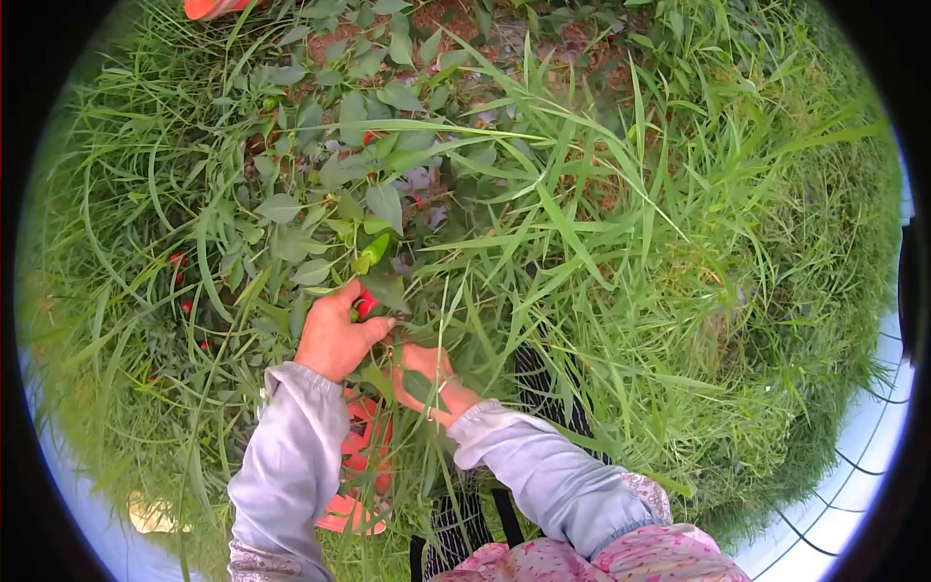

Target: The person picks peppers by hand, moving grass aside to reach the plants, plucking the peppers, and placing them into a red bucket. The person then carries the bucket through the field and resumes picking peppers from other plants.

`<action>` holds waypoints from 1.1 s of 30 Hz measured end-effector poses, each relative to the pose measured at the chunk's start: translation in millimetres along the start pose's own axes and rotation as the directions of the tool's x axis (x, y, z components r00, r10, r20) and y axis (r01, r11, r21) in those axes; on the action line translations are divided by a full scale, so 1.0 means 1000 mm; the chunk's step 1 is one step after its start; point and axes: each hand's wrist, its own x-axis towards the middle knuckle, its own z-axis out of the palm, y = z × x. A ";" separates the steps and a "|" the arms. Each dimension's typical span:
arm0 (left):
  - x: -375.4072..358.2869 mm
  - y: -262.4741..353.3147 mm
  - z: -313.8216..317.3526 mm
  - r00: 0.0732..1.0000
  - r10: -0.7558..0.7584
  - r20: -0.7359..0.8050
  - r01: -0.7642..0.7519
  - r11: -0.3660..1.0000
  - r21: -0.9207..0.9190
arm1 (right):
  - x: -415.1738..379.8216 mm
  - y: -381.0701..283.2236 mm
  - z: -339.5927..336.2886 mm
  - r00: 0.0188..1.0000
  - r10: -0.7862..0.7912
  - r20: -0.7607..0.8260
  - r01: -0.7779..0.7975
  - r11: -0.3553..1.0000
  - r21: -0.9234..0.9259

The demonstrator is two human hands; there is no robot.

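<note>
Beside a red pepper, my left hand has its fingers bent together around the plant; leaves hide exactly what they grip. A green pepper hangs just above it among broad leaves. My right hand is close by on the right, lower down, partly covered by leaves and grass blades, and its fingertips are hidden. Both hands are low in the foliage of the pepper plant.
An orange-red plastic container shows through the grass below my hands. Another orange object is at the top left edge. Several small red peppers hang at the left. Tall grass covers the right side.
</note>
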 end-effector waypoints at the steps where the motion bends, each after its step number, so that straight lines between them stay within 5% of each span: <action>1: -0.005 0.004 -0.001 0.999 -0.050 -0.006 0.049 0.993 -0.106 | -0.001 0.002 0.001 0.999 0.037 0.033 -0.038 0.999 0.028; 2: -0.011 0.006 -0.001 0.995 -0.103 -0.009 0.099 0.973 -0.208 | -0.002 0.005 0.004 0.995 0.072 0.069 -0.076 0.995 0.059; 3: -0.018 0.006 0.000 0.997 -0.044 -0.063 0.042 0.999 -0.034 | -0.002 0.007 0.006 0.986 0.130 0.108 -0.147 0.974 0.170; 6: -0.036 0.007 0.004 0.970 0.089 -0.226 -0.086 0.996 0.023 | 0.001 0.001 0.012 0.998 0.009 0.059 -0.008 1.000 -0.019; 11: -0.048 0.008 -0.004 0.964 0.179 -0.195 -0.165 0.983 0.086 | 0.003 0.004 0.023 0.979 -0.202 -0.006 0.200 0.972 -0.125; 14: -0.050 0.018 -0.013 0.975 0.208 -0.080 -0.181 0.948 0.261 | 0.001 0.014 0.046 0.986 -0.161 -0.041 0.165 0.972 0.165; 18: -0.071 0.054 -0.014 0.985 0.159 0.061 -0.158 0.987 -0.030 | 0.007 -0.006 0.002 0.978 -0.001 0.210 0.044 0.978 -0.201; 20: -0.074 0.065 -0.008 0.969 0.205 0.134 -0.192 0.976 -0.108 | 0.015 -0.011 0.000 0.950 0.176 0.256 -0.209 0.972 0.110; 22: -0.065 0.070 -0.006 0.972 0.175 0.159 -0.142 0.970 -0.198 | 0.021 -0.026 -0.020 0.853 0.112 0.509 -0.034 0.987 -0.160; 23: -0.057 0.075 -0.013 0.963 0.180 0.200 -0.150 0.976 -0.158 | 0.003 0.000 0.014 0.988 -0.072 0.138 0.035 0.966 0.254; 25: -0.034 0.093 -0.010 0.940 0.310 0.144 -0.282 0.941 -0.189 | 0.007 0.007 0.046 0.992 0.095 0.079 -0.121 0.875 0.469; 27: 0.001 0.110 0.004 0.932 0.357 0.059 -0.346 0.928 -0.140 | 0.010 0.010 0.047 0.989 0.116 0.090 -0.141 0.922 0.360; 30: 0.079 0.109 0.030 0.901 0.389 -0.192 -0.361 0.918 0.164 | 0.005 0.002 0.026 0.961 -0.016 0.276 0.049 0.992 -0.112; 33: 0.137 0.115 0.038 0.966 0.229 -0.120 -0.158 0.890 0.427 | 0.002 0.016 0.046 0.953 -0.037 0.300 0.093 0.980 -0.174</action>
